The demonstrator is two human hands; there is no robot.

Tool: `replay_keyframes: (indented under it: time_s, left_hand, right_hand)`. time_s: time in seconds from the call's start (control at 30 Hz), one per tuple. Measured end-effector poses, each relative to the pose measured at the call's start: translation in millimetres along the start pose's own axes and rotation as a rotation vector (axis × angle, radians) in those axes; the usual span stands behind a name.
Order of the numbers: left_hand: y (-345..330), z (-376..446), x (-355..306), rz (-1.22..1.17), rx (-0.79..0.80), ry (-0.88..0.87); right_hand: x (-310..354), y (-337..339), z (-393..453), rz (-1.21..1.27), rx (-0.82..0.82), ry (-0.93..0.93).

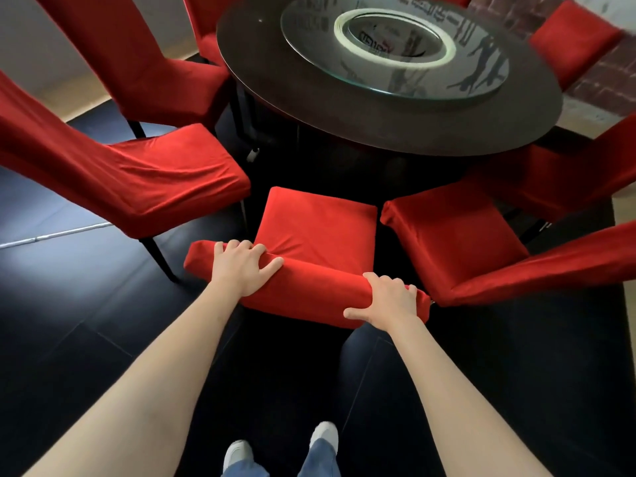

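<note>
I have my left hand (244,266) and right hand (389,301) clamped over the top of the red fabric-covered chair (316,225), standing just before the round dark table (344,122).

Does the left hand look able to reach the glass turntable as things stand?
Probably not. The left hand grips the back of the red chair, whose seat stands between it and the table; the glass turntable lies well beyond.

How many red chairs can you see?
7. The middle chair, gripped by left hand and right hand; two left chairs; one far-left chair; one far-right chair; two right chairs. The table may hide more.
</note>
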State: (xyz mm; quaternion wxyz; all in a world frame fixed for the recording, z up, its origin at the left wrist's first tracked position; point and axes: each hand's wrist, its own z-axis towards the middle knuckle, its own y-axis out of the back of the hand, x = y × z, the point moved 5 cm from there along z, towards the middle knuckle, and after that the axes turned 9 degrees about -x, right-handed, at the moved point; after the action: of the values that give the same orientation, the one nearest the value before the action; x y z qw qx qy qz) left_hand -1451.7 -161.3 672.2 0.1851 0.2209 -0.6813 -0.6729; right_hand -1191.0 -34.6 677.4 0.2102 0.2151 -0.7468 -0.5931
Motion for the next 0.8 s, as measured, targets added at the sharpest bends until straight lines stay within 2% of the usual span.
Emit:
replay_keyframes:
  time_s: [0.8]
  left_hand:
    - [5,-2,-32,0.008,-0.027,0.015]
  right_hand:
    - [-37,6,12,0.072,-0.029,-0.012]
